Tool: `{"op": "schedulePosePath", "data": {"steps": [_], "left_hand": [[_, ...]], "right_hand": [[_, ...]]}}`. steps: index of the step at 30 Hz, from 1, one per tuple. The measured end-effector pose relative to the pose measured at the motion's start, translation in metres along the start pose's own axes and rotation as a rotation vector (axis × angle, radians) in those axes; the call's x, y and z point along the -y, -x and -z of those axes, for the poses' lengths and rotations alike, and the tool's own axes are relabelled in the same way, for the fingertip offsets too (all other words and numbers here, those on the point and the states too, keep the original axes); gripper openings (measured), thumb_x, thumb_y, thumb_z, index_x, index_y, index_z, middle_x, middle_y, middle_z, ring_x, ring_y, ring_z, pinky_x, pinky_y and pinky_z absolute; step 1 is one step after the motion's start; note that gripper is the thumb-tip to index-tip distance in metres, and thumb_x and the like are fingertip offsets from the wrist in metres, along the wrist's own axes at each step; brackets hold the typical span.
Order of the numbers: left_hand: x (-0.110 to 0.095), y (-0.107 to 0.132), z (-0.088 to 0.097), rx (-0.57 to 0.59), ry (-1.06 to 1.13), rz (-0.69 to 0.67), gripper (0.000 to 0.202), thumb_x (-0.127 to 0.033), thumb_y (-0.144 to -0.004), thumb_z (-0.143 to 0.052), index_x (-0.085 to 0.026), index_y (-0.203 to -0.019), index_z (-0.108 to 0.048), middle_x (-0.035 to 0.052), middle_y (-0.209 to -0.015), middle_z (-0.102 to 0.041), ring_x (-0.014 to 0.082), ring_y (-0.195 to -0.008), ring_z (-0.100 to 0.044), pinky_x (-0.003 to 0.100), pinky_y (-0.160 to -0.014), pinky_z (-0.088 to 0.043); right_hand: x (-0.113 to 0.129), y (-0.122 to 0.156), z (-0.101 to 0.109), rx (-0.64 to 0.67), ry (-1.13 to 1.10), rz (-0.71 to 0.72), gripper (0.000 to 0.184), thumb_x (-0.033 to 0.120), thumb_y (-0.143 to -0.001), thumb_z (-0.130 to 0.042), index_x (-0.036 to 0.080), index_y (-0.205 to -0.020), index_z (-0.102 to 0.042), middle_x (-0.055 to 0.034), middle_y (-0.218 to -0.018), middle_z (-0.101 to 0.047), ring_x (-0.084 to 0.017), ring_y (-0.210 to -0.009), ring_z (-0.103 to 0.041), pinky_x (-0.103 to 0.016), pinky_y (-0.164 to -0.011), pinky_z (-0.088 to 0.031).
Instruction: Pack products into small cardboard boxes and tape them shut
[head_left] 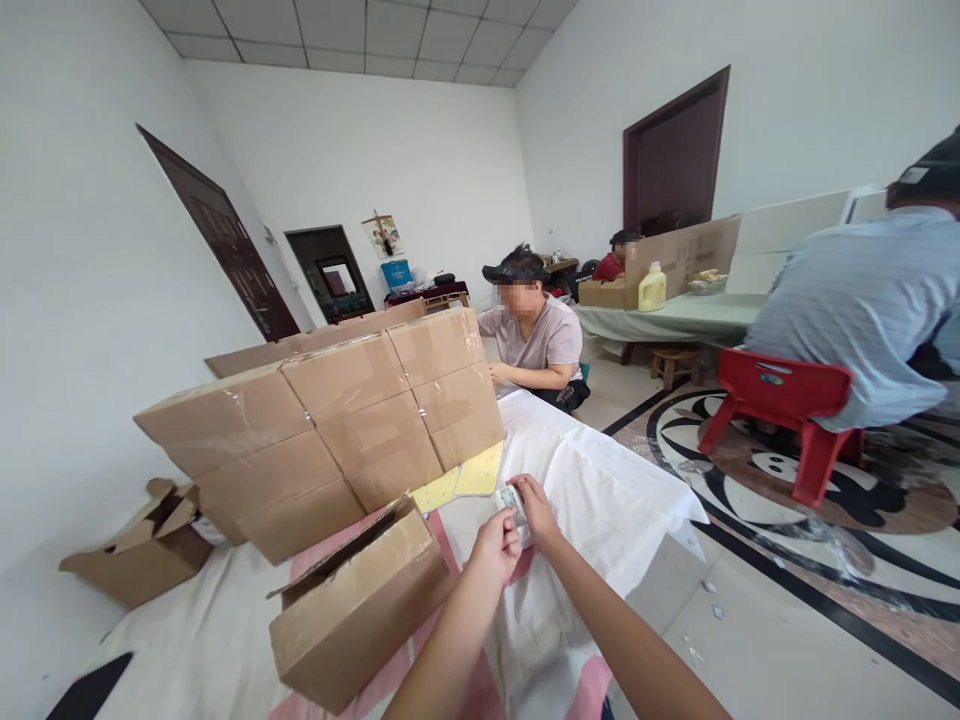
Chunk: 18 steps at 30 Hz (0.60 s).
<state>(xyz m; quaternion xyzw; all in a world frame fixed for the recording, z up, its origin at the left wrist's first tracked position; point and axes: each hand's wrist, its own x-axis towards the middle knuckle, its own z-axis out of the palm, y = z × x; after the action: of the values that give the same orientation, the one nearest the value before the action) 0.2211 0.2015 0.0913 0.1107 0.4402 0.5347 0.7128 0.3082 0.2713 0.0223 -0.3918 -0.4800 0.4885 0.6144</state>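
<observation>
Both my hands meet over the white cloth-covered table [600, 480]. My left hand [496, 545] and my right hand [534, 508] are closed together on a small clear-wrapped packet [514, 500] held between their fingers. An open cardboard box [360, 600] lies just left of my left forearm. Yellow sheets [465, 478] lie on the table right behind my hands.
A wall of stacked sealed cardboard boxes [337, 420] stands behind the open box. A person sits across the table at the far end. Another person sits on a red chair [780, 410] at right. A crumpled box [142, 545] lies at left.
</observation>
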Motion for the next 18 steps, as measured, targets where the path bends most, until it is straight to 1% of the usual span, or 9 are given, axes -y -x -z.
{"op": "schedulePosePath", "data": {"steps": [2, 5, 11, 15, 18], "left_hand": [[0.002, 0.005, -0.006, -0.044, 0.017, -0.007, 0.014, -0.01, -0.095, -0.051, -0.016, -0.083, -0.047, -0.0117, -0.055, -0.033, -0.0004, -0.033, -0.019, 0.014, -0.034, -0.012], [0.004, 0.012, -0.013, -0.076, 0.035, -0.002, 0.015, -0.011, -0.096, -0.049, -0.016, -0.082, -0.047, -0.0115, -0.055, -0.033, -0.0003, -0.033, -0.018, 0.014, -0.033, -0.012], [0.013, 0.025, -0.012, -0.095, 0.06, 0.0, 0.017, -0.01, -0.094, -0.053, -0.016, -0.079, -0.047, -0.0108, -0.054, -0.033, 0.0002, -0.034, -0.017, 0.014, -0.034, -0.011], [0.017, 0.03, -0.009, -0.098, 0.066, -0.006, 0.012, -0.012, -0.096, -0.052, -0.014, -0.084, -0.051, -0.0109, -0.054, -0.034, 0.0005, -0.034, -0.018, 0.014, -0.035, -0.011], [0.02, 0.032, -0.006, -0.096, 0.059, -0.004, 0.012, -0.014, -0.097, -0.05, -0.014, -0.086, -0.052, -0.0116, -0.052, -0.031, 0.0008, -0.034, -0.017, 0.015, -0.035, -0.01]], "right_hand": [[-0.001, 0.0, 0.0, -0.004, 0.001, 0.0, 0.027, 0.045, -0.087, -0.049, 0.025, -0.084, -0.066, -0.002, -0.094, -0.068, -0.024, -0.097, -0.06, -0.033, -0.091, -0.044], [-0.001, 0.0, 0.0, -0.008, -0.003, 0.01, 0.025, 0.044, -0.086, -0.049, 0.025, -0.083, -0.066, -0.0021, -0.094, -0.068, -0.024, -0.098, -0.061, -0.034, -0.092, -0.044], [0.0, 0.0, 0.0, -0.019, -0.009, 0.028, 0.026, 0.045, -0.085, -0.051, 0.025, -0.081, -0.066, -0.002, -0.094, -0.069, -0.024, -0.1, -0.062, -0.035, -0.095, -0.044], [-0.001, -0.001, -0.001, -0.024, -0.018, 0.012, 0.025, 0.049, -0.081, -0.061, 0.025, -0.082, -0.067, -0.0027, -0.092, -0.07, -0.026, -0.098, -0.063, -0.037, -0.092, -0.046], [-0.001, -0.002, -0.003, -0.022, -0.038, 0.007, 0.031, 0.053, -0.075, -0.071, 0.024, -0.082, -0.066, -0.0045, -0.09, -0.071, -0.027, -0.094, -0.064, -0.038, -0.089, -0.048]]}}
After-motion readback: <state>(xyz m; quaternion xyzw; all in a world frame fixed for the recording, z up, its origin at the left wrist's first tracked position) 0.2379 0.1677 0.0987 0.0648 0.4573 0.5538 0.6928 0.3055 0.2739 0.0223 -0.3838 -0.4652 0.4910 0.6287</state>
